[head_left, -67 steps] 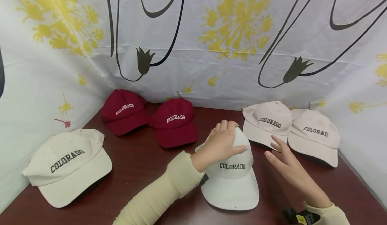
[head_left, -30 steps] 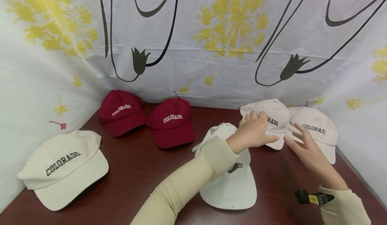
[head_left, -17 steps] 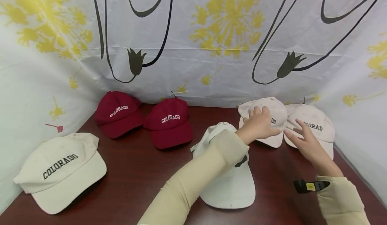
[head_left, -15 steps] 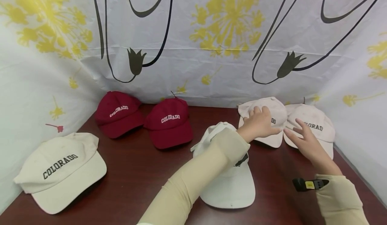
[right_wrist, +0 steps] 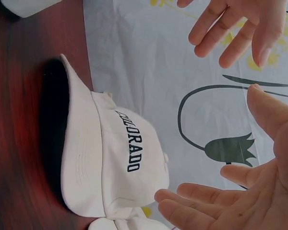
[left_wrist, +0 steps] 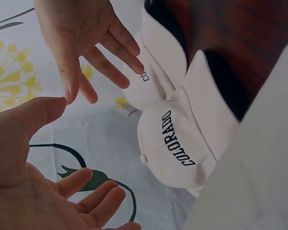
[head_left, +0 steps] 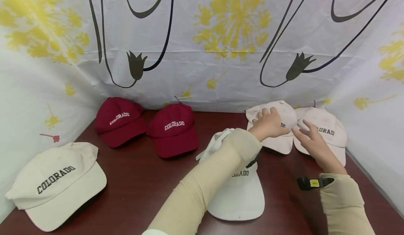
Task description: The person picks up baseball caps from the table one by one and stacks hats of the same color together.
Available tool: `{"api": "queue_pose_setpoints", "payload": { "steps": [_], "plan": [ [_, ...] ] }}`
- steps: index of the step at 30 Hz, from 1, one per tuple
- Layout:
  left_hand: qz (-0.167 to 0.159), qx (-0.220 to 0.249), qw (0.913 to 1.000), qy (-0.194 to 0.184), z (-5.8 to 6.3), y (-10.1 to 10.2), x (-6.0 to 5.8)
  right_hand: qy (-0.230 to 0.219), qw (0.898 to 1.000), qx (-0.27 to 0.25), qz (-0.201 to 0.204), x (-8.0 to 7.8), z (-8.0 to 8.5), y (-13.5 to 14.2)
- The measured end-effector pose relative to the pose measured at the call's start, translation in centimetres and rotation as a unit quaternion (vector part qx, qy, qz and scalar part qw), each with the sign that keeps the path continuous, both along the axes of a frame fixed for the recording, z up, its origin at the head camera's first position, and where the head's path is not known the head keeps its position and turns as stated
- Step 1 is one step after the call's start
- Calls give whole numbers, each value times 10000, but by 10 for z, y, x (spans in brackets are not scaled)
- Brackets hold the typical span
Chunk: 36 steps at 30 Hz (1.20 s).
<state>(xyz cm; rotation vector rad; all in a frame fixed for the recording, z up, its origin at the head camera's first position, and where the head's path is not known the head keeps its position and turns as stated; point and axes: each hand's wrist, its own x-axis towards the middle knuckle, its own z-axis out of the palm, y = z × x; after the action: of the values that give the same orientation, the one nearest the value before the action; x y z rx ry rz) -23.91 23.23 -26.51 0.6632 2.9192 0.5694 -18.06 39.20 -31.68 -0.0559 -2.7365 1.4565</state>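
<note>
My left hand [head_left: 269, 124] hovers over a pale pink baseball cap [head_left: 279, 144] at the back right, its fingers spread and nothing in them. Beside it, my right hand [head_left: 317, 145] is held with loose, parted fingers in front of a second pale pink cap [head_left: 332, 121]. In the left wrist view the two palms face each other, with a gap between each hand and the caps below. Black COLORADO lettering shows on both caps. A white cap [head_left: 235, 201] sits under my left forearm, which hides part of its crown and lettering.
Two dark red caps [head_left: 121, 122] stand side by side at the back left of the brown table [head_left: 142, 189]. A cream cap [head_left: 60, 182] lies at the left edge. A white patterned cloth [head_left: 221, 84] walls the table at the back and sides.
My left hand has left the white cap and moved right, over the nearer pink cap. My right hand has shifted a little right and back. The view has turned slightly right; the caps stay put.
</note>
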Motion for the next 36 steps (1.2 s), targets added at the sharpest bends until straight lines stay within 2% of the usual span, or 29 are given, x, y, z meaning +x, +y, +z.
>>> {"api": "queue_pose_setpoints", "payload": {
  "steps": [7,18,23,29,31,36],
  "plan": [
    [183,60,9997,-120,-3,7,-11,35,10000,-84,-8,-9,-1,5],
    [437,258,9962,-703,-19,23,-25,6,9983,-585,-60,-16,-7,14],
    [532,130,9961,-697,-19,35,-28,53,9975,-695,-84,-19,-13,19],
    [882,18,9936,-706,-21,43,-36,47,9973,-705,-215,-27,-17,22],
    [1011,71,9916,-797,-23,43,-40,25,9973,-706,-179,-30,-16,20],
    [1197,323,9874,-985,-29,41,-51,-165,9983,-390,-393,-35,-18,18]
  ]
}}
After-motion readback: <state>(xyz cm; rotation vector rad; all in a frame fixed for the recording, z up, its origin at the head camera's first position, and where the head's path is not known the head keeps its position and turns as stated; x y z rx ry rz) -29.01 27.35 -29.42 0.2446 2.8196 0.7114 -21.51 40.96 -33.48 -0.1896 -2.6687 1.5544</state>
